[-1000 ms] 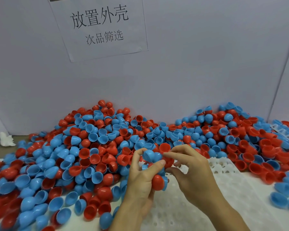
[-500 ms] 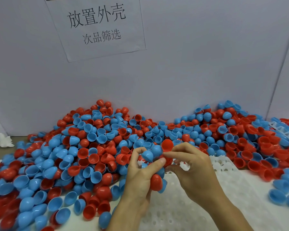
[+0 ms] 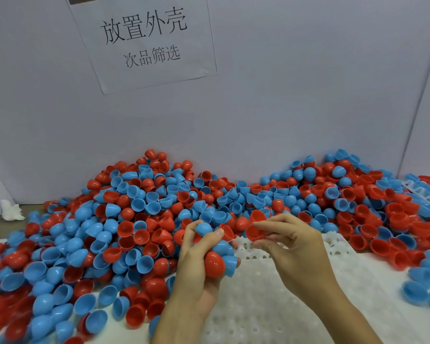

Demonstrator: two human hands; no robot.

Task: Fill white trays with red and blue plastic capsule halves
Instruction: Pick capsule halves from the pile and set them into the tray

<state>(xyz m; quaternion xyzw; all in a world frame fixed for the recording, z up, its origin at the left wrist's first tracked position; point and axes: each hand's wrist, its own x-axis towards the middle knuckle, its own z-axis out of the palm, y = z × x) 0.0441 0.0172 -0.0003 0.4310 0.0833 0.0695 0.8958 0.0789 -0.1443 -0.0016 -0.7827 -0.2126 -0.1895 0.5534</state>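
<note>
Capsule halves: a big mixed pile of red and blue halves lay along the back of the tabletop, against the grey wall.
Tray: a white tray with round holes lay in front of the pile, under both hands; the holes in view were not filled.
Left hand: the left hand was curled around a bunch of halves, blue and red together, above the left edge of the tray.
Right hand: the right hand pinched one red half between thumb and fingers, just beside the bunch but apart from it.
Second tray: a tray with blue halves showed partly at the right edge.
Paper sign: a sheet with Chinese characters hung on the wall.
Left corner: a small crumpled white thing lay near the wall.
</note>
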